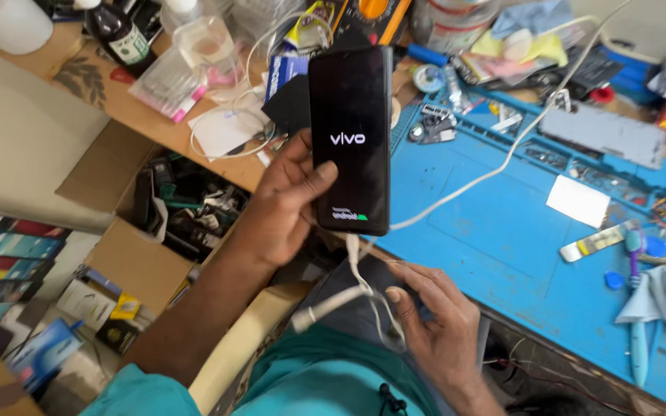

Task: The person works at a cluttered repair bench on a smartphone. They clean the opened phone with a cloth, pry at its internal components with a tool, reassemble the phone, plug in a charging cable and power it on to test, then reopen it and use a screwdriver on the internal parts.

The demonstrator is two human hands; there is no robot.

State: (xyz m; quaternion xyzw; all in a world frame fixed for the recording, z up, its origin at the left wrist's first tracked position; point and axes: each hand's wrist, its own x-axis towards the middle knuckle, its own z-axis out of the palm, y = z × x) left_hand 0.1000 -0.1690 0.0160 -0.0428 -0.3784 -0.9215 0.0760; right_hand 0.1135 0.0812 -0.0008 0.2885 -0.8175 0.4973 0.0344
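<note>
A black smartphone [350, 139] with a lit screen is held upright in the left hand [287, 204], the thumb laid across its lower face and the fingers closed round its back, above the near edge of the bench [217, 166]. A white cable [456, 189] is plugged into the phone's lower end and is pinched loosely by the half-closed right hand [433, 323] just below it; a blue work mat [502, 246] is seen to the right, strewn with small tools
</note>
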